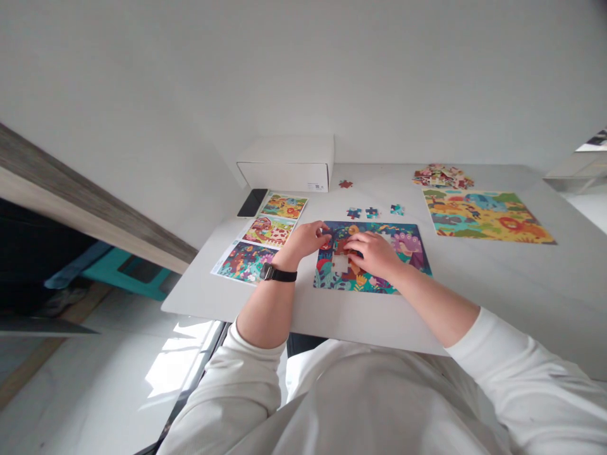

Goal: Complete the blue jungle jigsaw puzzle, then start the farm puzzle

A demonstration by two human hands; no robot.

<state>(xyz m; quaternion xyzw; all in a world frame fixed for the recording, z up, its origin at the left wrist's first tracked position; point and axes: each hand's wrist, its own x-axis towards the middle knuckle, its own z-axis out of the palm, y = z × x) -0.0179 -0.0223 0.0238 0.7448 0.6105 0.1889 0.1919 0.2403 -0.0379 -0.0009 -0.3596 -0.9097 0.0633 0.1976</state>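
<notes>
A colourful, partly built jigsaw puzzle [408, 249] lies flat on the white table [332, 316] in front of me, with a white gap near its lower left. My left hand [308, 239], a black watch on its wrist, rests at the puzzle's left edge with fingers curled and pinched toward its top left corner. My right hand [374, 251] lies on the puzzle's middle, fingers bent and pressed down on the pieces. Whether either hand holds a piece is hidden. Three loose pieces [372, 212] lie just beyond the puzzle.
A reference sheet with three pictures [265, 237] lies left of the puzzle, a black phone [252, 202] beyond it. A white box [287, 164] stands against the wall. A finished puzzle [484, 216] and a pile of pieces [442, 177] sit far right. One stray piece [346, 184] lies near the box.
</notes>
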